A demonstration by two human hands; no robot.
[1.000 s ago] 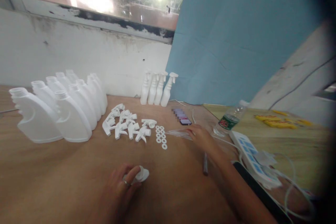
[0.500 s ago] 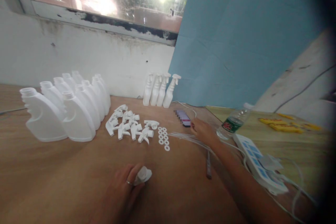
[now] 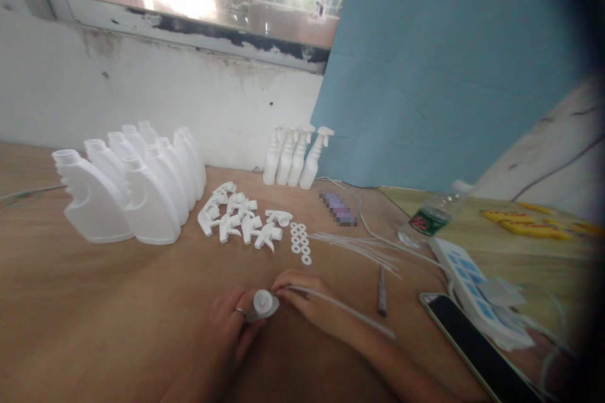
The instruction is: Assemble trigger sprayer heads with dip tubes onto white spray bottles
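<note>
My left hand is closed round a white spray trigger head near the table's front edge, its round collar facing up. My right hand pinches a thin clear dip tube, with the tube's end right at the trigger head. Further back lie a pile of white trigger heads, a cluster of white washers and a bundle of loose tubes. Several open white bottles stand at the left.
Several finished spray bottles stand against the white wall beside a blue board. A water bottle, a white power strip, a dark phone, a pen-like tool and a blurred-out object lie at the right.
My right hand came back from the tube bundle near the far right, carrying one tube to the trigger head. My left hand kept hold of the trigger head and turned its collar upward.
</note>
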